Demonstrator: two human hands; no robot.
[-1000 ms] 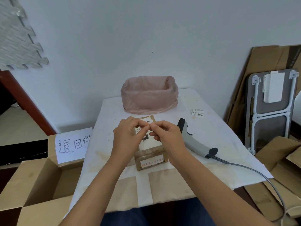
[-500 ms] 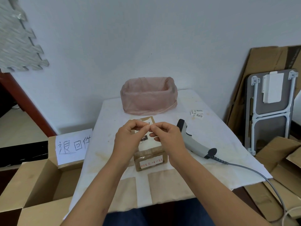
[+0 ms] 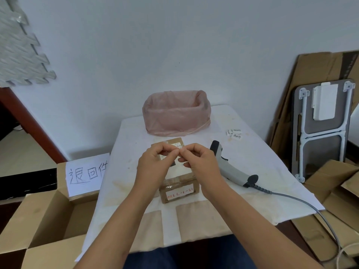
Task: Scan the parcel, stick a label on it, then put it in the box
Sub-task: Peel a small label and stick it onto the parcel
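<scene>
Both hands have barely shifted, left grip (image 3: 155, 164) and right grip (image 3: 198, 162) pinched together (held thing unclear) above the parcel (image 3: 179, 188)

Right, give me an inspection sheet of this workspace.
Surface: table under a stained white cloth.
Job's things: parcel at the centre, by the near edge; scanner lying to its right; open cardboard box on the floor, left, with a handwritten sign.
Clutter: loose labels far right; pink-lined bin at the back.
Hands: left hand and right hand pinched together above the parcel; what they pinch is too small to tell.
Cables: scanner cable trails off the right edge.
Surroundings: flattened cardboard and a folded table against the wall.
</scene>
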